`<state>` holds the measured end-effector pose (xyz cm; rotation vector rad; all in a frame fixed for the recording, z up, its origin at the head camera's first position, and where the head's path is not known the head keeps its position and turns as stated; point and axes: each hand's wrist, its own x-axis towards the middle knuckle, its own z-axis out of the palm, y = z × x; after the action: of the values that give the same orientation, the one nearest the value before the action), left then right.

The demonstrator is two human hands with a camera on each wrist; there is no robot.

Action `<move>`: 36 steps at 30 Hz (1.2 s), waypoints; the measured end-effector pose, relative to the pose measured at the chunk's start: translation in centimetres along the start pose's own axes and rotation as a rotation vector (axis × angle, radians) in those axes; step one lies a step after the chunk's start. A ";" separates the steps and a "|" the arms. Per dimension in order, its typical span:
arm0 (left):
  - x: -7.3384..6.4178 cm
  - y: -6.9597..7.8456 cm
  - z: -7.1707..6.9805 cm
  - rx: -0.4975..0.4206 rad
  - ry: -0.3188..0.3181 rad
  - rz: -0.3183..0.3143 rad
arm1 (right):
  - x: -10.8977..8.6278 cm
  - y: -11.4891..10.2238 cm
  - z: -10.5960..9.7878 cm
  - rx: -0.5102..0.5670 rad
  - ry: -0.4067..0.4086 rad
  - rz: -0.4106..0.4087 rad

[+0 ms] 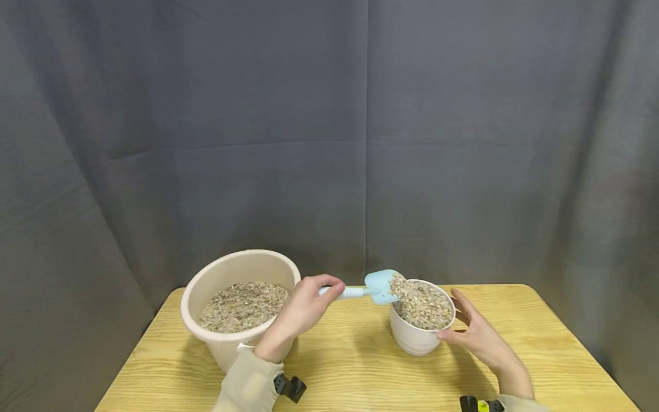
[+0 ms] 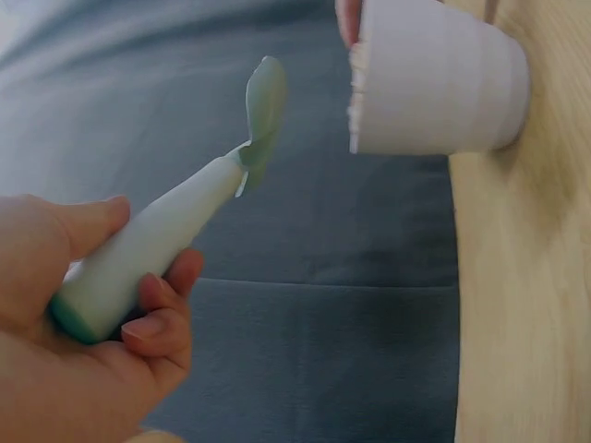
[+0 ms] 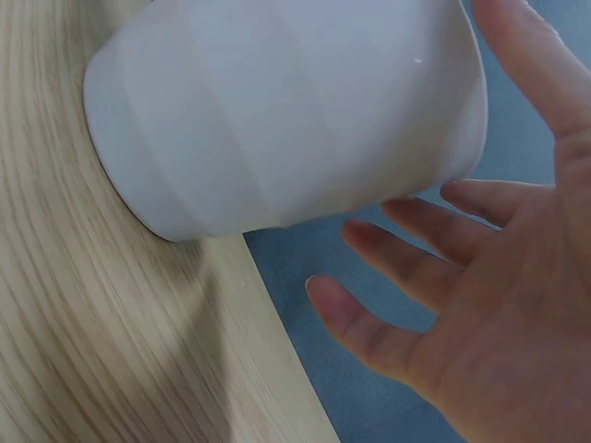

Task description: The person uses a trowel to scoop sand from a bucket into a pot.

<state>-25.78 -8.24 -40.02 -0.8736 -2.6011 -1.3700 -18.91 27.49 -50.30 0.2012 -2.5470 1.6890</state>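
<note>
My left hand [image 1: 309, 303] grips the pale handle of a light blue garden trowel [image 1: 381, 286]. The trowel's blade is at the left rim of a small white pot [image 1: 416, 339], with grit at its tip. Tan, gravel-like grit [image 1: 424, 306] fills this pot to about the rim. In the left wrist view, thumb and curled fingers wrap the trowel handle [image 2: 152, 245]. At the pot's right side is my right hand [image 1: 479, 337], its thumb by the near rim and its fingers spread along the far side. Some fingertips touch the wall of the pot [image 3: 277, 111] in the right wrist view.
A large cream bucket [image 1: 216, 337] partly filled with the same grit stands at the left of the wooden table [image 1: 350, 366]. Behind the table hangs a grey curtain [image 1: 329, 143]. The small pot stands toward the table's back edge.
</note>
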 end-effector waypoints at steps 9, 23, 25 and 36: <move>0.6 -1.3 1.7 0.056 0.017 -0.017 | 0.4 0.0 1.1 0.043 -0.008 0.037; 1.0 -2.0 2.9 0.159 0.000 0.060 | 0.6 0.0 1.1 0.025 0.008 0.047; 1.1 -2.0 2.9 0.168 0.003 0.089 | 0.6 0.0 1.0 0.017 0.012 0.049; 2.0 -1.1 2.6 0.257 -0.006 0.174 | 0.6 -0.4 0.7 -0.003 0.012 0.056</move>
<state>-27.47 -5.78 -41.78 -1.0328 -2.5575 -0.9659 -19.44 26.67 -50.16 0.1207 -2.5697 1.6995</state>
